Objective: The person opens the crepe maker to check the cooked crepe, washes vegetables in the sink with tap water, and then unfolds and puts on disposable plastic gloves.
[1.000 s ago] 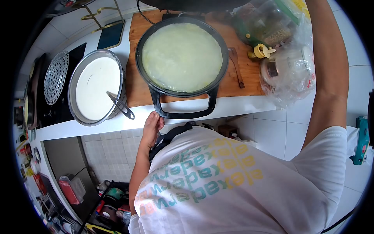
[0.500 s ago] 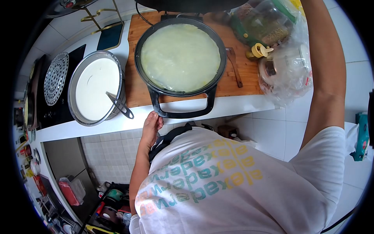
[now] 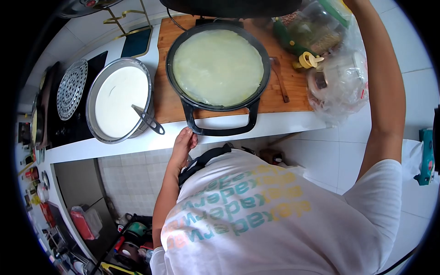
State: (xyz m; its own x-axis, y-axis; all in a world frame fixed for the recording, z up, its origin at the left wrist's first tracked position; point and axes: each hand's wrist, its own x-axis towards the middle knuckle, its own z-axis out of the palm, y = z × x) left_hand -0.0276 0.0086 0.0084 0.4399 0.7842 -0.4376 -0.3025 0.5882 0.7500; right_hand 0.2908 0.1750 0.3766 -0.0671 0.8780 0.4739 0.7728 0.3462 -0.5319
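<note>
My left hand (image 3: 184, 140) is at the counter's front edge, its fingers curled and the thumb tip by the lower left corner of the black handle (image 3: 220, 131). Whether it grips the handle there, I cannot make out. That handle belongs to a round electric griddle (image 3: 170, 68) with its dark lid (image 3: 229, 7) raised. A thin, pale yellow-green pancake (image 3: 219, 66) covers the griddle plate. My right arm reaches up along the right side; only a sliver of my right hand (image 3: 356, 3) shows at the top edge, its fingers out of frame.
Left of the griddle stands a metal bowl (image 3: 90, 107) of white batter, with a grey-handled utensil (image 3: 151, 123) in it. A wooden spatula (image 3: 279, 80) lies on the wooden board (image 3: 293, 98). Jars, a yellow-capped bottle (image 3: 308, 60) and a plastic bag (image 3: 341, 87) crowd the right.
The whole view has shifted slightly, so the griddle and bowl appear a little further right. My left hand stays by the handle's corner, and the pancake looks the same.
</note>
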